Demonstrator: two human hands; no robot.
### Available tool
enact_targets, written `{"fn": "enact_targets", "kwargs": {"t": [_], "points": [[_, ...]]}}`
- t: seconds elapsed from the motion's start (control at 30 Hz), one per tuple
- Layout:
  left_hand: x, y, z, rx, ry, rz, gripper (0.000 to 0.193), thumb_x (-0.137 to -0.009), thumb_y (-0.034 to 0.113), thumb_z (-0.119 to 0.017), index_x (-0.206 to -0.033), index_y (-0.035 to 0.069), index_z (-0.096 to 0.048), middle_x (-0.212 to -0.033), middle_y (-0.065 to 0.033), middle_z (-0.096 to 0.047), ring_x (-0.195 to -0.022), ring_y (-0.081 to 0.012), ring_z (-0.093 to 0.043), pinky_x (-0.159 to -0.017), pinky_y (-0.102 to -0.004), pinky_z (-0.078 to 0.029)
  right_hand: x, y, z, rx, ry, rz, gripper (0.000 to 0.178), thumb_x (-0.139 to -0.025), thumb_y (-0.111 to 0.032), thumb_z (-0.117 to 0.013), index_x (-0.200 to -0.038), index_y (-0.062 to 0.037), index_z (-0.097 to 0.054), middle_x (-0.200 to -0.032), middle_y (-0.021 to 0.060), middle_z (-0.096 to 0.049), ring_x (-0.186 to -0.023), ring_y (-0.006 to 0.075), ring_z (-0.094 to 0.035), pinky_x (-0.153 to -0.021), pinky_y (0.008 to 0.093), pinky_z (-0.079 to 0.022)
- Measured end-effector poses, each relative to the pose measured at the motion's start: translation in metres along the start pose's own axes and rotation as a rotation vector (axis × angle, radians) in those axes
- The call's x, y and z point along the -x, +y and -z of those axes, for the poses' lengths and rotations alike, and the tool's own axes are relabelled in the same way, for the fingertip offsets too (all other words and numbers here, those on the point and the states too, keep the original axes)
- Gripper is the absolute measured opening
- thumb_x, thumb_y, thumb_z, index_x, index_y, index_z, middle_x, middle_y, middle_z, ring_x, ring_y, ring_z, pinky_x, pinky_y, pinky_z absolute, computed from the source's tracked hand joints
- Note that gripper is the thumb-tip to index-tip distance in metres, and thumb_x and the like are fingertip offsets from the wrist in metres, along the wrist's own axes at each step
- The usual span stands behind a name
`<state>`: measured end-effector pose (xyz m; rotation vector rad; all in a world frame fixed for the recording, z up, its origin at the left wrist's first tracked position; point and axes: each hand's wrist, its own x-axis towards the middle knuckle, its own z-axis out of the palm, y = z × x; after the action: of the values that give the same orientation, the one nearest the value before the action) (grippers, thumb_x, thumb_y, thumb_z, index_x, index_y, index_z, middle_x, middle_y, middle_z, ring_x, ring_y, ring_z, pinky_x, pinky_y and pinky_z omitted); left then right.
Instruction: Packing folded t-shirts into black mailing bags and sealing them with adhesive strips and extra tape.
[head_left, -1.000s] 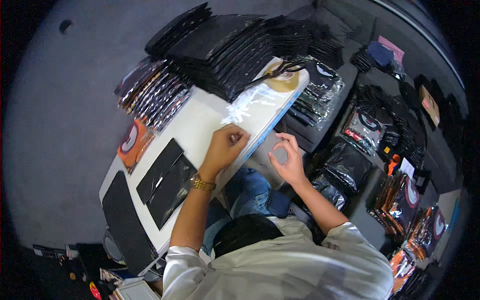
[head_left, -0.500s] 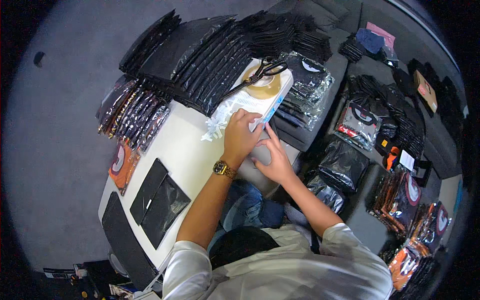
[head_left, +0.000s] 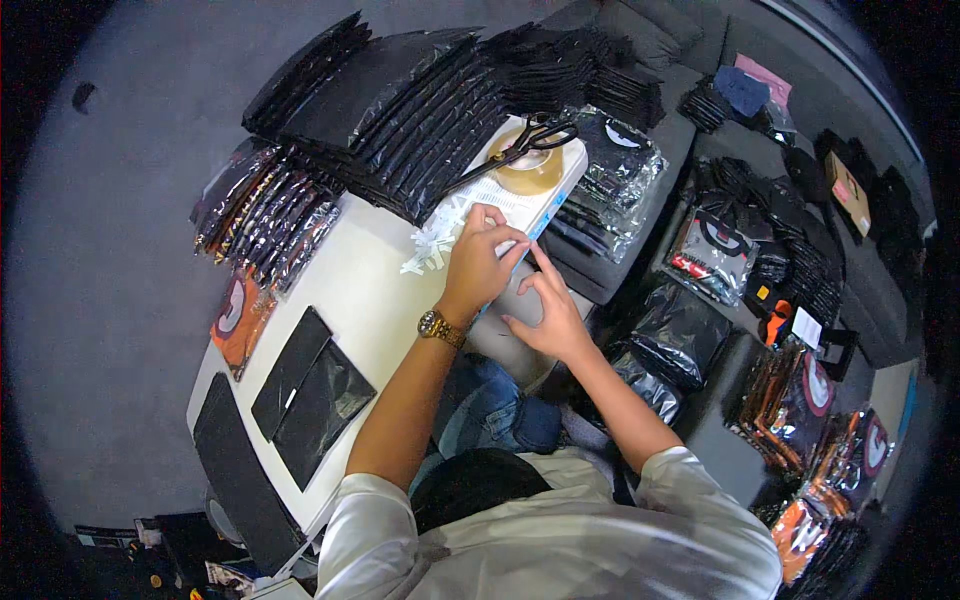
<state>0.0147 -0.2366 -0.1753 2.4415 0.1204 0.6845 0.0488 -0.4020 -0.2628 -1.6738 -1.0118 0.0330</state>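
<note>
At the near end of a white and blue box, my left hand, with a gold watch on the wrist, bends its fingers into a pinch. My right hand meets it there, index fingertip by the box's corner and thumb curled in. Whatever lies between the fingertips is too small to make out. On the box rest a roll of clear brownish tape and black-handled scissors. A loose heap of small white strips lies beside my left hand.
Stacks of black bagged garments cover the white table's far end. A black folded package lies nearer, at the left. Bagged clothes fill the grey sofa at the right.
The view has shifted slightly. Both hands stay at the box's near end, with the left fingers drawn a little more together.
</note>
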Motion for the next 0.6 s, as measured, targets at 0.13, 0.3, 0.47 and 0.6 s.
{"fn": "enact_targets", "kwargs": {"t": [0.13,0.3,0.47,0.6], "points": [[0.001,-0.007,0.002,0.03,0.012,-0.04,0.011,-0.084,0.013,-0.083,-0.093,0.008,-0.08,-0.109,-0.0107,-0.056,-0.102,-0.0297,-0.064,-0.085,-0.0392,-0.053,0.0,-0.004,-0.002,-0.003,-0.009,0.015,0.043,-0.074,-0.016,-0.089,-0.102,-0.0084,-0.057,-0.169,0.0277,-0.028,-0.148,0.0515,-0.039,-0.118,0.0515,-0.04],[0.001,-0.008,0.001,0.08,-0.013,0.031,0.013,-0.083,0.014,-0.084,-0.094,0.008,-0.081,-0.108,-0.0097,-0.055,-0.094,-0.0254,-0.063,-0.081,-0.0361,-0.054,-0.001,-0.002,-0.002,-0.101,0.056,-0.008,0.039,-0.075,-0.014,-0.088,-0.099,-0.008,-0.058,-0.164,0.0277,-0.036,-0.148,0.049,-0.042,-0.117,0.0511,-0.04],[0.002,-0.01,0.002,0.162,-0.05,0.029,0.013,-0.084,0.009,-0.084,-0.096,0.007,-0.081,-0.105,-0.0074,-0.051,-0.098,-0.0201,-0.057,-0.084,-0.031,-0.05,-0.001,0.005,-0.006,-0.093,0.207,0.021,0.036,-0.075,-0.012,-0.087,-0.098,-0.0082,-0.06,-0.159,0.0262,-0.042,-0.145,0.0459,-0.045,-0.117,0.0513,-0.039],[0.007,-0.017,0.006,0.22,-0.045,-0.011,0.015,-0.083,0.008,-0.085,-0.097,0.008,-0.081,-0.106,-0.007,-0.051,-0.097,-0.018,-0.057,-0.085,-0.03,-0.05,-0.004,0.003,-0.006,-0.085,0.154,0.033,0.034,-0.075,-0.012,-0.087,-0.096,-0.0085,-0.06,-0.158,0.0256,-0.044,-0.144,0.0457,-0.046,-0.117,0.0516,-0.039]]}}
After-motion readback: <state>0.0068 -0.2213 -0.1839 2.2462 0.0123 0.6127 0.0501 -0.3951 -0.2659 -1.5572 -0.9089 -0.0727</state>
